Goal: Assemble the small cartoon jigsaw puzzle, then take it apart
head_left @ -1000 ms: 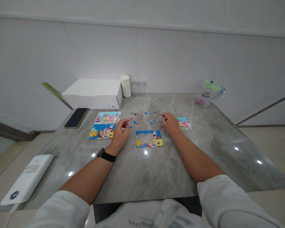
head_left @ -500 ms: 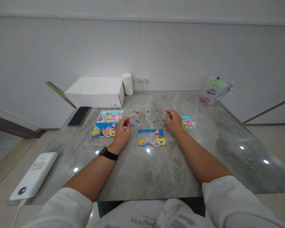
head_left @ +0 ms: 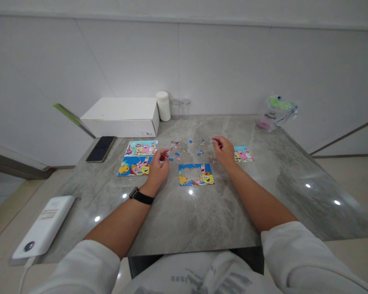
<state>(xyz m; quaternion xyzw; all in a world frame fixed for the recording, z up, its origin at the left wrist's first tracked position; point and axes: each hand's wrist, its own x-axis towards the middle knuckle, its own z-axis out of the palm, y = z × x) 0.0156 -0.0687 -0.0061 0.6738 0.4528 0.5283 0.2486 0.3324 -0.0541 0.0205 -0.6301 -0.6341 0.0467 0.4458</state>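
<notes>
A partly assembled jigsaw puzzle [head_left: 207,178] of bright cartoon figures lies in front of me, its border joined around an open middle. Beyond it are scattered several loose puzzle pieces [head_left: 200,153]. My left hand [head_left: 159,165] rests left of the pieces, over the right edge of a blue picture sheet [head_left: 131,166]. Its fingers are curled toward the thumb; anything between them is too small to make out. To the right of the pieces, my right hand [head_left: 224,152] has thumb and index finger pinched together, and what they hold cannot be made out. A smaller cartoon picture [head_left: 244,154] lies beside it.
At the back left stand a white box [head_left: 119,109], a white bottle [head_left: 163,107] and two clear jars [head_left: 185,109]. A phone [head_left: 101,149] and a white power bank [head_left: 44,226] with a cable lie left. A plastic bag [head_left: 277,113] sits at the back right.
The view has shifted slightly. Both hands keep nearly the same pose and place, and the puzzle and loose pieces look unchanged.
</notes>
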